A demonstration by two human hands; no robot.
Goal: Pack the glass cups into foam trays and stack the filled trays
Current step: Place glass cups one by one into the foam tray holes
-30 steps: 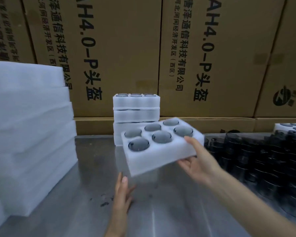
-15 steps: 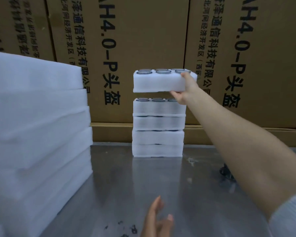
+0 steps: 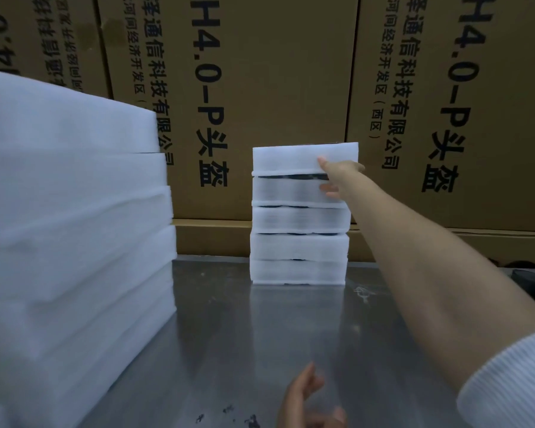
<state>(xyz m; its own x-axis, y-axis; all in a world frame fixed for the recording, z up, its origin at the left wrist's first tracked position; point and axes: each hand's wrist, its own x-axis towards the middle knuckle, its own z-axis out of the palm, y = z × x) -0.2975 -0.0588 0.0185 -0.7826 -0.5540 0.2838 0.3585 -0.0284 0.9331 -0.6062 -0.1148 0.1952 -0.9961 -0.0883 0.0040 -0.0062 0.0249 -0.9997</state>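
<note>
Your right hand (image 3: 337,176) reaches to twelve o'clock, thumb and fingers gripping the near right edge of the top foam tray (image 3: 303,159), which sits on the stack of filled trays (image 3: 297,242). Your left hand (image 3: 306,400) hovers at six o'clock over the metal table (image 3: 229,335), fingers loosely spread, holding nothing.

Printed matter, black on brown card:

- Middle cardboard box (image 3: 260,88): large vertical "4.0-P头盔", its top character cut off by the frame edge; beside it a smaller vertical line "泽通信科技有限公司", then a still smaller line "间经济开发区", its lower end hidden.
- Right cardboard box (image 3: 445,88): the same large "4.0-P头盔"; smaller "通信科技有限公司"; smallest "河间经济开发区(西区)".
- Left cardboard box (image 3: 44,41): part of a large "4.0" and a column of smaller characters, too blurred to read.
</note>
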